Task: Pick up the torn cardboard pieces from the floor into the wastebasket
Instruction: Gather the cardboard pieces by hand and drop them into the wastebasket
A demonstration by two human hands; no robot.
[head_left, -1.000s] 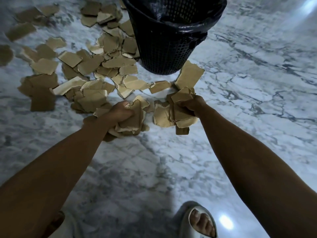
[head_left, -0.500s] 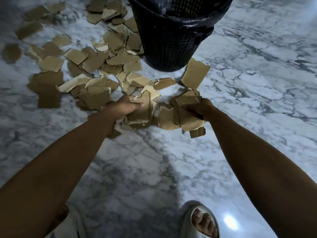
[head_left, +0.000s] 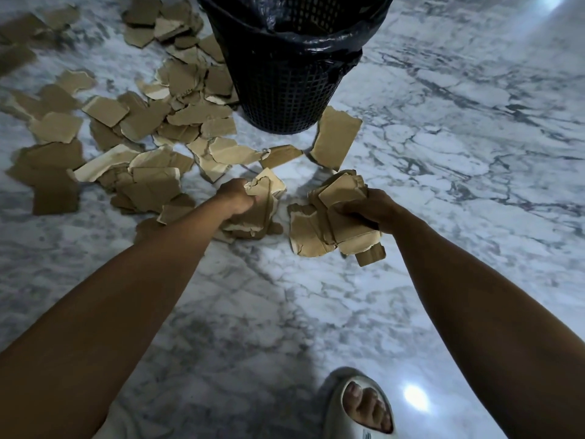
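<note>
Two bare forearms reach forward over the marble floor (head_left: pixel 443 172), and each hand has its fingers closed around a wad of torn cardboard. The left hand (head_left: pixel 235 198) clamps a bunch of pieces (head_left: pixel 262 204), too overlapped to count, that hangs down to or near the floor. The right hand (head_left: pixel 370 207) grips a second bunch (head_left: pixel 319 229), again several pieces fanning out below and to the left of the knuckles. One wastebasket (head_left: pixel 285 80), black mesh with a black bag liner (head_left: pixel 316 45) folded over its rim, stands on the floor just beyond both hands. A single larger piece (head_left: pixel 335 137) lies beside its base on the right. Several dozen loose pieces (head_left: pixel 126 134) are scattered and overlapping on the floor to the left of the wastebasket, spreading toward the upper left edge. One foot in a pale open-toed slipper (head_left: pixel 357 407) shows at the bottom.
</note>
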